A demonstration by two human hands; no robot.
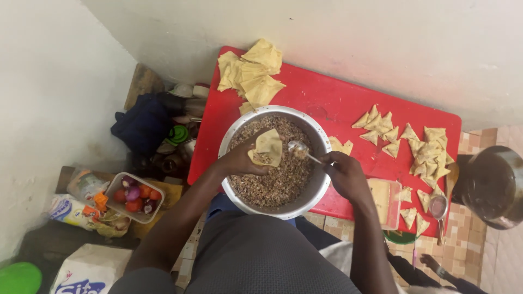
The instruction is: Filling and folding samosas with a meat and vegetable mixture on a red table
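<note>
Spoon (303,152) in right hand (344,175), bowl pointing left toward pastry cone (267,148)

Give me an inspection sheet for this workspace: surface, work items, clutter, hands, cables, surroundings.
Surface: red table, low, set against a pale wall.
Work items: metal bowl of brown minced filling; pastry cone part filled; spoon loaded; folded triangles spread on the right; unfilled pastry sheets stacked at the far left corner.
Clutter: clear tub of pale paste and a small strainer at the table's right edge.
Hands: left hand holds the cone over the bowl; right hand holds the spoon handle.
Cables: nothing seen.
Surroundings: tub of tomatoes and onions, bags and utensils on the floor at left; dark pot at right; tiled floor.
</note>
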